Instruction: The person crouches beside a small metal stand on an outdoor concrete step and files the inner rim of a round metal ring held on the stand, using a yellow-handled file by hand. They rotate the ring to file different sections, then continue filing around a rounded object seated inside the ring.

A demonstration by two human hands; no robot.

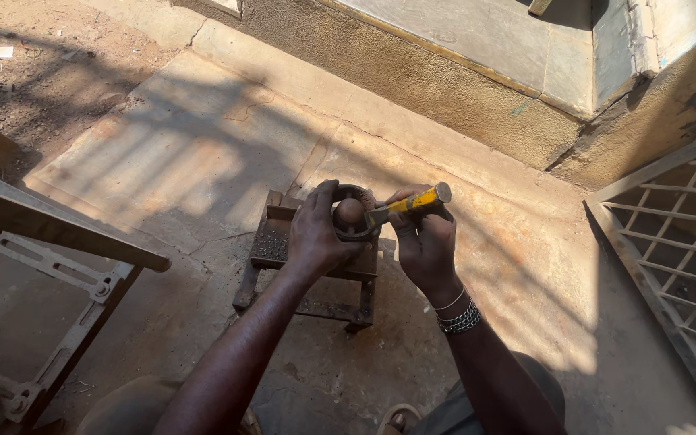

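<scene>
My left hand (316, 234) grips a round, rusty metal part (351, 213) with a domed middle, holding it on top of a small dark metal stand (271, 242). My right hand (426, 242) is closed around a yellow-handled tool (409, 202), whose tip points left and touches the edge of the round part. A metal bracelet sits on my right wrist. My fingers hide the near side of the round part.
The stand rests on a cracked concrete floor (203, 153). A metal frame with a wooden plank (50, 225) stands at left. A metal lattice grille (678, 234) lies at right. A concrete step and wall (461, 89) run across the back. My knees show at the bottom.
</scene>
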